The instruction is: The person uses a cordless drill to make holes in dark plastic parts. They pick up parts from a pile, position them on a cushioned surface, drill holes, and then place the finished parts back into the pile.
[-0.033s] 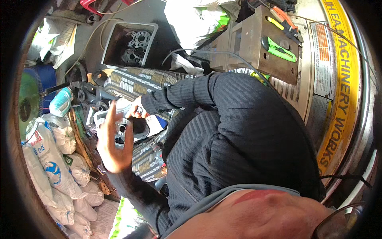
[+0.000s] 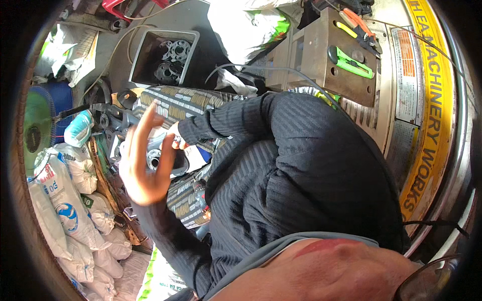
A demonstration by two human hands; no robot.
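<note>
My left hand [image 2: 145,173] is raised over the work in my lap, blurred, its fingers spread and nothing seen in them. Behind it sits a grey metal casting [image 2: 153,159] with a round bore, partly covered by the fingers. It appears to rest in a pale tray or housing, whose outline is mostly hidden. Close by, my right hand [image 2: 176,137] is closed, its fingers curled at the upper edge of the same work. What it grips is too small and bright to make out. Patterned cloth [image 2: 183,103] covers my legs on both sides.
A grey bin [image 2: 195,47] with metal castings [image 2: 176,50] stands beyond my right leg. White sacks [image 2: 75,220] pile up at the left, below a green fan [image 2: 35,135]. A metal block [image 2: 321,75] carries a green utility knife [image 2: 351,62] and orange-handled pliers [image 2: 359,22]. A cable [image 2: 281,66] crosses nearby.
My left hand has shifted a little upward in the picture, and its fingers are spread more widely. My right hand stays nearly where it was.
</note>
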